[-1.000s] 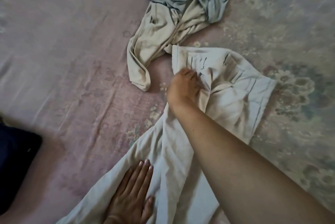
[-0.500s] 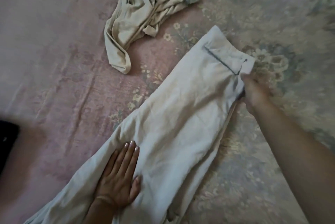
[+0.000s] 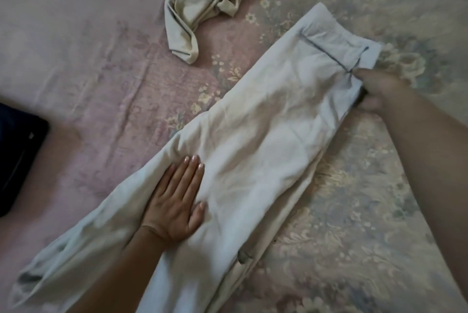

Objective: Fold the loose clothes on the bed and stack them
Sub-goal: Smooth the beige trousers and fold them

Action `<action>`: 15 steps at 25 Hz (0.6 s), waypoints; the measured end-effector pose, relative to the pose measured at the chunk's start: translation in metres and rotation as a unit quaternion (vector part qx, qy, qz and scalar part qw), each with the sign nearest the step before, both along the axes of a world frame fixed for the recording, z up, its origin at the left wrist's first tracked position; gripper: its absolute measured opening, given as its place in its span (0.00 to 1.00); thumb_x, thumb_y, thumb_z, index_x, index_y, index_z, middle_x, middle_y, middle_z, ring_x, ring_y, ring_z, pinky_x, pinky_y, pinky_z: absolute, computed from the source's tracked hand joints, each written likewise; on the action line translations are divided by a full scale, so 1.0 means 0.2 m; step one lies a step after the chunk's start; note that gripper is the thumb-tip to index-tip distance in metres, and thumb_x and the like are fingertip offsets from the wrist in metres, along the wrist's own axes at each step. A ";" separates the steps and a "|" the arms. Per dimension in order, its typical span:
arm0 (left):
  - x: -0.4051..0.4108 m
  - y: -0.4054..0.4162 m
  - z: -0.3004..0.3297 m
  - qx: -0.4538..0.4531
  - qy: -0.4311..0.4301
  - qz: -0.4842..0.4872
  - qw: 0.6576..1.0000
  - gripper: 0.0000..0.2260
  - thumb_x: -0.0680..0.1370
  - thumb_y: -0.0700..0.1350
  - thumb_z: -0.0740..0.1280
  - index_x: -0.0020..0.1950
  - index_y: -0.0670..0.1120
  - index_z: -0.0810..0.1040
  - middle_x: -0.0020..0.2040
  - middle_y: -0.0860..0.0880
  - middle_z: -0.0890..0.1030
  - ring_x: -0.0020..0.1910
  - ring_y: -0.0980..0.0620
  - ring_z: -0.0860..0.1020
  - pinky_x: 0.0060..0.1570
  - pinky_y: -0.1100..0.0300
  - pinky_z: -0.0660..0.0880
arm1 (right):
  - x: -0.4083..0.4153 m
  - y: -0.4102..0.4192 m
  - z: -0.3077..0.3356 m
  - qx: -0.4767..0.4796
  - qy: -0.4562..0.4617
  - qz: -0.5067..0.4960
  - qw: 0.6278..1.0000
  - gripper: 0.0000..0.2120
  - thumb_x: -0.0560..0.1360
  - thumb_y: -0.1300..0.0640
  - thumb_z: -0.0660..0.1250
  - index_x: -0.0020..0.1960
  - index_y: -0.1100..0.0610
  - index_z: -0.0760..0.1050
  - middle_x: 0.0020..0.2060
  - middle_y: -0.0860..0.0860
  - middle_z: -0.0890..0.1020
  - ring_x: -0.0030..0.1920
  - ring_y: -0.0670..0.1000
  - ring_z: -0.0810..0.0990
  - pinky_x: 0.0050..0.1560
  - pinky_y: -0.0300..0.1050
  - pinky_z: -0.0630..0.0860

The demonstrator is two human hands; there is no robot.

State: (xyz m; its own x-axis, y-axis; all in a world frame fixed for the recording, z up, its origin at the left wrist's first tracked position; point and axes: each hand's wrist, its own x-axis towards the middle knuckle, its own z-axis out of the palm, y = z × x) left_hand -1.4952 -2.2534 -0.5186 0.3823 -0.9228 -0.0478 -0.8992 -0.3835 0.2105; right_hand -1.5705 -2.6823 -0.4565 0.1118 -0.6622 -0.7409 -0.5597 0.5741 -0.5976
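Your left hand (image 3: 174,205) lies flat, fingers straight and together, pressing the pale trousers (image 3: 253,140) at lower centre of the frame. Your right hand (image 3: 377,91), at the right, pinches the trousers' edge just below the waistband, fingers curled around the cloth. The trousers stretch diagonally across the bed (image 3: 76,46) from lower left to upper right. If your right hand tugs harder than your left hand pins, the smoothed cloth may slide and wrinkle. At top centre a crumpled beige garment (image 3: 202,1) waits unfolded, near the waistband but apart. A dark object (image 3: 17,158) sits at the left edge, well clear.
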 end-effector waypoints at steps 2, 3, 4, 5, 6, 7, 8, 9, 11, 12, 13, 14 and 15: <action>-0.02 -0.01 0.06 -0.011 0.008 0.030 0.999 0.30 0.77 0.54 0.55 0.72 0.36 0.65 0.73 0.37 0.63 0.73 0.39 0.63 0.71 0.43 0.59 | 0.00 0.00 0.02 -0.019 0.002 -0.006 1.000 0.09 0.81 0.51 0.59 0.45 0.53 0.73 0.49 0.49 0.79 0.41 0.47 0.78 0.43 0.41 0.76; -0.08 -0.03 0.10 -0.042 0.023 0.052 0.997 0.30 0.77 0.55 0.56 0.73 0.36 0.64 0.73 0.37 0.63 0.73 0.39 0.63 0.71 0.42 0.58 | 0.00 0.00 0.03 -0.040 0.006 -0.017 0.999 0.08 0.81 0.51 0.60 0.46 0.54 0.73 0.49 0.49 0.79 0.39 0.46 0.77 0.39 0.38 0.76; -0.18 -0.06 0.12 -0.074 0.037 0.061 0.995 0.31 0.77 0.56 0.57 0.73 0.36 0.63 0.73 0.36 0.63 0.73 0.39 0.62 0.71 0.42 0.57 | -0.01 0.00 0.03 -0.055 0.002 -0.031 0.998 0.08 0.80 0.51 0.61 0.49 0.55 0.74 0.48 0.49 0.79 0.38 0.45 0.77 0.34 0.36 0.76; -0.30 -0.10 0.14 -0.084 0.058 0.052 0.993 0.32 0.76 0.56 0.58 0.73 0.36 0.62 0.73 0.35 0.64 0.73 0.38 0.62 0.72 0.42 0.57 | -0.02 0.00 0.03 -0.063 -0.007 -0.046 0.997 0.09 0.79 0.51 0.62 0.54 0.55 0.74 0.46 0.48 0.79 0.37 0.45 0.77 0.31 0.36 0.75; -0.42 -0.14 0.16 -0.069 0.076 0.033 0.994 0.32 0.76 0.55 0.60 0.73 0.35 0.63 0.72 0.35 0.65 0.72 0.38 0.63 0.71 0.42 0.58 | -0.03 -0.01 0.04 -0.067 -0.011 -0.051 0.996 0.11 0.79 0.50 0.63 0.57 0.55 0.73 0.46 0.48 0.79 0.38 0.45 0.77 0.30 0.37 0.75; -0.52 -0.19 0.18 -0.049 0.079 0.021 0.995 0.30 0.75 0.51 0.62 0.71 0.35 0.66 0.71 0.35 0.66 0.71 0.36 0.65 0.69 0.42 0.61 | -0.04 -0.01 0.03 -0.068 -0.005 -0.051 0.996 0.13 0.79 0.49 0.63 0.60 0.55 0.72 0.47 0.48 0.79 0.40 0.46 0.78 0.32 0.38 0.76; -0.57 -0.24 0.19 -0.030 0.073 0.025 0.997 0.26 0.74 0.46 0.63 0.68 0.34 0.70 0.69 0.34 0.67 0.69 0.35 0.68 0.66 0.41 0.65 | -0.06 -0.03 0.03 -0.066 0.008 -0.053 0.996 0.16 0.79 0.49 0.62 0.63 0.56 0.71 0.51 0.50 0.79 0.44 0.48 0.80 0.37 0.40 0.79; -0.60 -0.27 0.18 -0.012 0.067 0.037 0.997 0.22 0.73 0.40 0.61 0.65 0.32 0.72 0.67 0.32 0.69 0.66 0.33 0.69 0.63 0.39 0.69 | -0.08 -0.05 0.02 -0.066 0.020 -0.062 0.996 0.18 0.79 0.49 0.61 0.66 0.56 0.70 0.55 0.51 0.79 0.49 0.50 0.80 0.44 0.44 0.80; -0.66 -0.27 0.17 -0.031 0.069 0.042 0.996 0.21 0.74 0.32 0.53 0.65 0.30 0.72 0.66 0.31 0.70 0.66 0.31 0.69 0.62 0.37 0.68 | -0.12 -0.09 0.02 -0.064 0.032 -0.063 0.995 0.22 0.80 0.48 0.59 0.71 0.56 0.66 0.62 0.52 0.76 0.57 0.52 0.79 0.53 0.47 0.78; -0.69 -0.26 0.17 -0.046 0.070 0.037 0.996 0.22 0.75 0.31 0.50 0.66 0.31 0.70 0.67 0.32 0.70 0.66 0.32 0.68 0.64 0.36 0.65 | -0.14 -0.11 0.00 -0.067 0.039 -0.061 0.995 0.25 0.80 0.47 0.59 0.73 0.56 0.63 0.65 0.53 0.74 0.59 0.52 0.77 0.56 0.47 0.77; -0.73 -0.26 0.18 -0.050 0.072 0.031 0.996 0.22 0.75 0.31 0.49 0.67 0.32 0.71 0.67 0.33 0.71 0.67 0.33 0.69 0.65 0.37 0.63 | -0.16 -0.12 -0.02 -0.069 0.050 -0.061 0.994 0.26 0.80 0.46 0.58 0.74 0.56 0.60 0.67 0.53 0.73 0.61 0.53 0.76 0.59 0.48 0.76; -0.77 -0.25 0.17 -0.037 0.064 0.021 0.997 0.23 0.74 0.32 0.49 0.66 0.34 0.73 0.66 0.35 0.72 0.66 0.36 0.70 0.65 0.38 0.60 | -0.17 -0.13 -0.04 -0.070 0.061 -0.061 0.994 0.26 0.79 0.45 0.58 0.74 0.56 0.61 0.66 0.53 0.73 0.61 0.53 0.76 0.59 0.48 0.76; -0.80 -0.25 0.16 -0.017 0.037 -0.001 0.999 0.24 0.72 0.34 0.51 0.64 0.36 0.76 0.65 0.38 0.74 0.65 0.39 0.72 0.65 0.40 0.59 | -0.18 -0.13 -0.07 -0.069 0.062 -0.059 0.994 0.24 0.79 0.46 0.59 0.72 0.55 0.64 0.63 0.54 0.76 0.57 0.53 0.78 0.55 0.48 0.78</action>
